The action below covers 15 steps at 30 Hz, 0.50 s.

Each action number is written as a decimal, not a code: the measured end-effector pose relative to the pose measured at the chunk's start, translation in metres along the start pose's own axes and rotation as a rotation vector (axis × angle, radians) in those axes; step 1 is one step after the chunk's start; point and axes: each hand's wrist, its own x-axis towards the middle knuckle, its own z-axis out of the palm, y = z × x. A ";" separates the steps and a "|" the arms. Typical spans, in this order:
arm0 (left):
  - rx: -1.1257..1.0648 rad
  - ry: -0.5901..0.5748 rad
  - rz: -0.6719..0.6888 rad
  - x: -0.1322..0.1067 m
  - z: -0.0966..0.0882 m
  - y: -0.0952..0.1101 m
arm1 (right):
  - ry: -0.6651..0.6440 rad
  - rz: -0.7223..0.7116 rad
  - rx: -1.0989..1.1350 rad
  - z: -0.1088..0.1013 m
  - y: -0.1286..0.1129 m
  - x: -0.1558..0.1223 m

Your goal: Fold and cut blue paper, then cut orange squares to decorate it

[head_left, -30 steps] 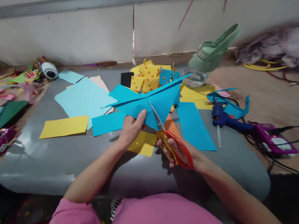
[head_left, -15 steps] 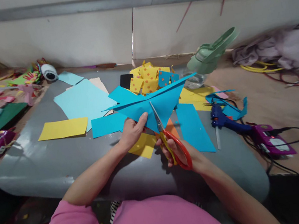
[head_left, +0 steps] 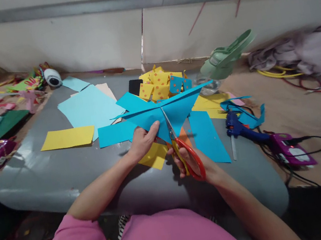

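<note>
My left hand (head_left: 144, 140) pinches a sheet of blue paper (head_left: 179, 112) along its near left part, thumb on top. The sheet is held above the table, its far edge narrow and slanting up to the right. My right hand (head_left: 186, 161) grips a pair of scissors (head_left: 198, 165) with red and yellow handles. Their blades lie on the blue sheet just right of my left thumb, pointing away from me. Under the held sheet lie a yellow piece (head_left: 154, 157) and an orange piece (head_left: 184, 135), both partly covered.
Pale blue sheets (head_left: 84, 108) and a yellow strip (head_left: 67, 138) lie left on the grey table (head_left: 46, 177). Dotted yellow pieces (head_left: 158, 83) are heaped behind. At right are a blue strip (head_left: 208, 136), a blue glue gun (head_left: 236, 125), a purple box (head_left: 292, 150) and a green fan (head_left: 221, 59).
The far right tip of the blue sheet has dipped slightly and shifted a little right. Both hands keep their grip and have barely moved.
</note>
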 end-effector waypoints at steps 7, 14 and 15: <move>-0.004 -0.003 0.013 -0.001 0.000 0.002 | -0.007 -0.007 0.015 -0.001 0.003 0.002; -0.040 0.001 0.030 0.000 0.001 -0.002 | 0.024 -0.034 -0.062 -0.001 -0.002 -0.003; -0.048 0.002 0.038 0.000 0.001 -0.003 | 0.022 -0.032 -0.073 -0.001 -0.003 -0.004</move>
